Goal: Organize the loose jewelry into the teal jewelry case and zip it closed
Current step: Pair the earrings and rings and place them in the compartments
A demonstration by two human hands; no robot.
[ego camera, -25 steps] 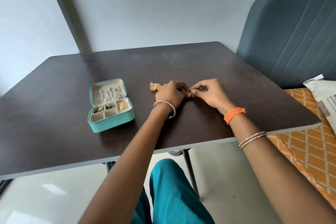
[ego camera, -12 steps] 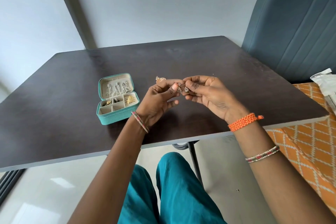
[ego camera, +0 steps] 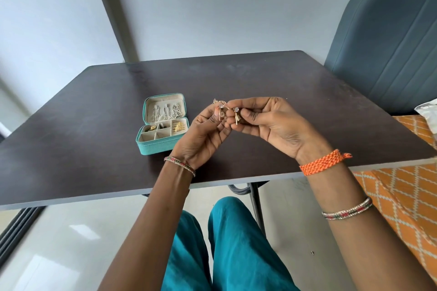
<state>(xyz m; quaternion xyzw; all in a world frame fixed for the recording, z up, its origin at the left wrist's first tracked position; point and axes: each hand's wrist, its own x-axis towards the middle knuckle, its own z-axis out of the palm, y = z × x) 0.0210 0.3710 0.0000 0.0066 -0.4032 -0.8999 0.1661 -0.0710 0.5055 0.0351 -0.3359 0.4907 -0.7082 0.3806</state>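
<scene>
**Earrings held above dark table**

Dark brown table (ego camera: 283,92) against a pale grey wall (ego camera: 236,7); blue-grey padded chair (ego camera: 390,38) at right. Open teal jewelry case (ego camera: 163,123) sits left of both raised hands. Left hand (ego camera: 203,134) pinches one gold stud earring (ego camera: 221,111); right hand (ego camera: 269,123) pinches another earring (ego camera: 236,114). Loose jewelry (ego camera: 216,101) lies behind the fingers.

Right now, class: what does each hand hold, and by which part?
Each holds a small gold stud earring: the left hand pinches one near its stone; the right hand pinches the other likewise.
</scene>
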